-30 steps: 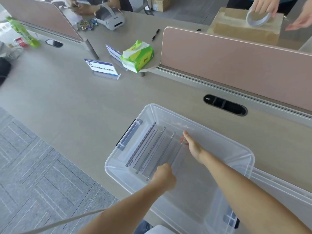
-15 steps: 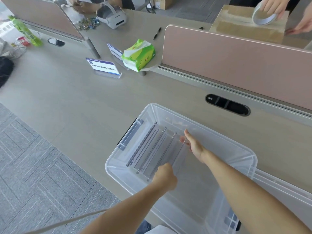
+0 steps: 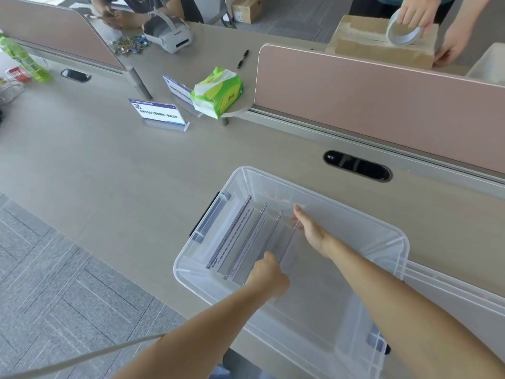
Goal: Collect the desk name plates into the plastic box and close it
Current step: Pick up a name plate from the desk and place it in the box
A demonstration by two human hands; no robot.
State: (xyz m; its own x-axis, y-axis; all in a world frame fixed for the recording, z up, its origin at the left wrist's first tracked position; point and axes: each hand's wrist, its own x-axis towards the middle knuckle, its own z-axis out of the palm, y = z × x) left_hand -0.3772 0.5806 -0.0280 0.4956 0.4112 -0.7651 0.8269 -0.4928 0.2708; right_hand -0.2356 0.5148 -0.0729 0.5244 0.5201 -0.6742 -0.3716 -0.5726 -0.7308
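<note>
Left hand [image 3: 269, 277]: reached into the plastic box from the near side; fingers are curled onto the near end of the rightmost plate in the row.
Right hand [image 3: 308, 228]: reached in from the right; fingers are extended and pressed against the far end of that same plate, so the plate is gripped between the 2 hands.
Plastic box [image 3: 393, 236]: clear, lidless, set on the surface at its near edge; a dark latch handle is seen on its left end wall.
Name plates in box [image 3: 240, 236]: 4 clear plates are stood on edge side by side in the left part of the box, running near to far.
Lid [image 3: 459, 285]: a clear panel, taken to be the lid, is seen just right of the box.
Surface [image 3: 109, 170]: grey, with a dark oval cable port [image 3: 356, 166] beyond the box.
Name plates outside [image 3: 158, 114]: 1 blue-and-white plate is stood on the surface well away to the far left; a 2nd [image 3: 177, 87] is partly hidden behind a green tissue pack [image 3: 218, 92].
Divider [image 3: 382, 97]: a pink panel is stood along the far edge.
Far side: a pen [image 3: 242, 58] and a white headset [image 3: 169, 35] are laid on the surface; another person's hand is placed on a tape roll [image 3: 403, 31].
</note>
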